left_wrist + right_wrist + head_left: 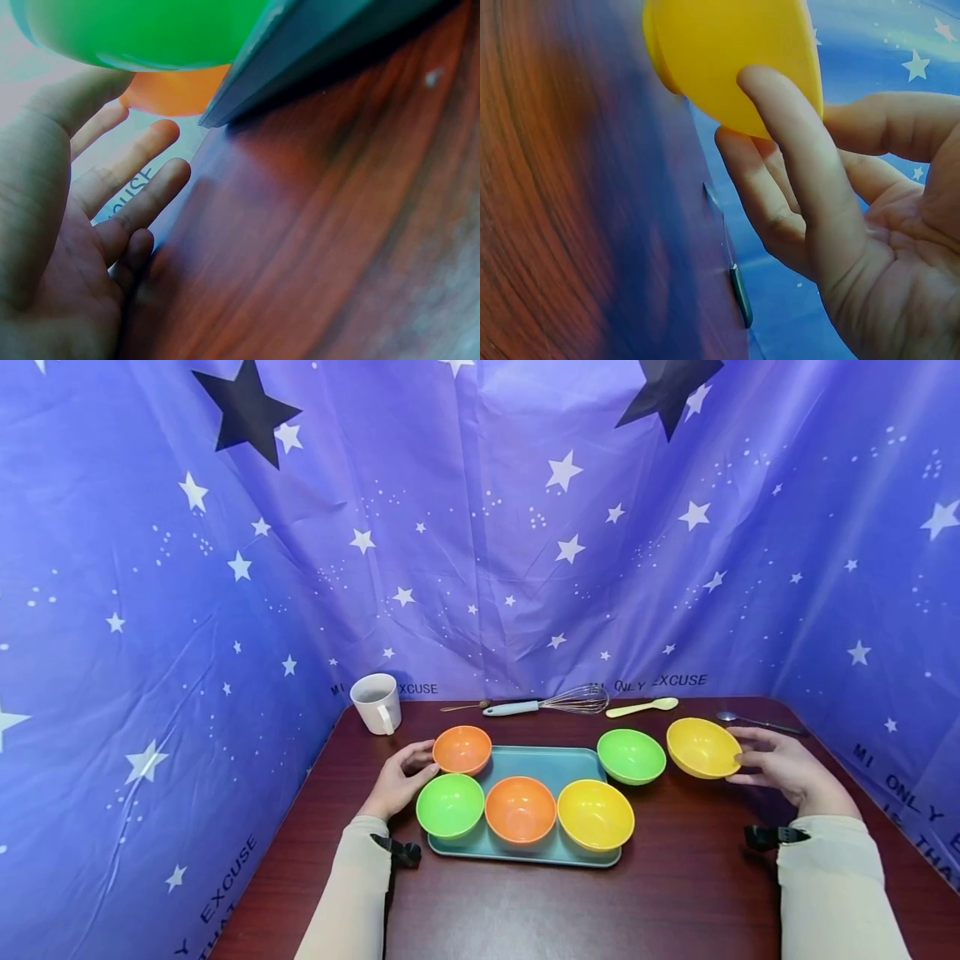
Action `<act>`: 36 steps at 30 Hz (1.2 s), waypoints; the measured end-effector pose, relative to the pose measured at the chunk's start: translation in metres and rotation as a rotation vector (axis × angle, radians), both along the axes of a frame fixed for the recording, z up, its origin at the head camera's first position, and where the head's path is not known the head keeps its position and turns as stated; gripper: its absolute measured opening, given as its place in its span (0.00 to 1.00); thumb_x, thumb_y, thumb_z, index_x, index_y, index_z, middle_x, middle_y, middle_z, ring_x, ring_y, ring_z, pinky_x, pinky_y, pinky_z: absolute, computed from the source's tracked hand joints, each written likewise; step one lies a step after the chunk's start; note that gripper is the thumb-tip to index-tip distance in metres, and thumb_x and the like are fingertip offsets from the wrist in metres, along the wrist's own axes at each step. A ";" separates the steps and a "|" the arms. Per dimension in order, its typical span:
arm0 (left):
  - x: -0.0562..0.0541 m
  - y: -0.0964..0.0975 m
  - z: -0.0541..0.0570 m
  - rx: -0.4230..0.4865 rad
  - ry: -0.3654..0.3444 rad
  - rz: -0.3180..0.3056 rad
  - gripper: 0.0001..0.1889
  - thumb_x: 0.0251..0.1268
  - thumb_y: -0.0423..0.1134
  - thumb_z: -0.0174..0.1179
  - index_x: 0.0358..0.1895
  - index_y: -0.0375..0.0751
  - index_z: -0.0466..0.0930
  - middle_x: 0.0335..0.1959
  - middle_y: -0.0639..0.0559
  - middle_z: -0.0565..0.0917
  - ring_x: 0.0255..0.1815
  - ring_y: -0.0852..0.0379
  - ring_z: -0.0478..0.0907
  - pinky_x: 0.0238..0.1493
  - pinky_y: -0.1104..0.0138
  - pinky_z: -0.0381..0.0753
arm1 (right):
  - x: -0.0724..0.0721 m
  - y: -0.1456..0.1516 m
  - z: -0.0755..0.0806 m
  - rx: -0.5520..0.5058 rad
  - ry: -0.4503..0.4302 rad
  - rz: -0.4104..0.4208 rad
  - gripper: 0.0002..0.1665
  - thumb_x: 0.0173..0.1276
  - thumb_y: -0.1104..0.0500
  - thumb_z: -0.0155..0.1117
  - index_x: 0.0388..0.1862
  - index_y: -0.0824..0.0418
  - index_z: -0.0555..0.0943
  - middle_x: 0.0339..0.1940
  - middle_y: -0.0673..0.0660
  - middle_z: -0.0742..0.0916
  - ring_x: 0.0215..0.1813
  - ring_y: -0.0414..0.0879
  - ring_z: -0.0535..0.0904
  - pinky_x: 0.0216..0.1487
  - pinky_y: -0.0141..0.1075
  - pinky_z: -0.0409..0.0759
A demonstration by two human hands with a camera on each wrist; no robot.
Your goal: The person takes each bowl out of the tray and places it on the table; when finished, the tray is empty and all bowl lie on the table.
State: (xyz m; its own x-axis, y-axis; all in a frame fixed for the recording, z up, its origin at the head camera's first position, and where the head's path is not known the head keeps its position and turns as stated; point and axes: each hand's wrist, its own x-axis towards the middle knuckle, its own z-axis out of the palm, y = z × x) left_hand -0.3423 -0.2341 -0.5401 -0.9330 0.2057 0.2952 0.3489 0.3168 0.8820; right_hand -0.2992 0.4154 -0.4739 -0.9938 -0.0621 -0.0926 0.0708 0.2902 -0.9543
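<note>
In the head view my left hand is at the side of an orange bowl at the tray's back left corner. Its fingers are spread and loosely extended, with the thumb close against that bowl. My right hand holds a yellow bowl by its right side, thumb on the outer wall and other fingers beneath and behind. On the blue-green tray, a green bowl, another orange bowl and a second yellow bowl form the front row.
Another green bowl stands beside the tray's back right corner. Along the table's back edge are a white mug, a whisk, a pale yellow spoon and a dark-handled metal utensil. Starry blue cloth surrounds the table.
</note>
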 end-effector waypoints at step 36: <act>0.010 0.006 0.013 0.024 0.011 -0.016 0.25 0.72 0.31 0.67 0.70 0.31 0.76 0.53 0.33 0.87 0.56 0.37 0.82 0.57 0.59 0.78 | 0.006 0.008 -0.010 0.088 -0.067 0.014 0.34 0.83 0.63 0.53 0.78 0.80 0.56 0.74 0.85 0.62 0.48 0.43 0.86 0.50 0.51 0.86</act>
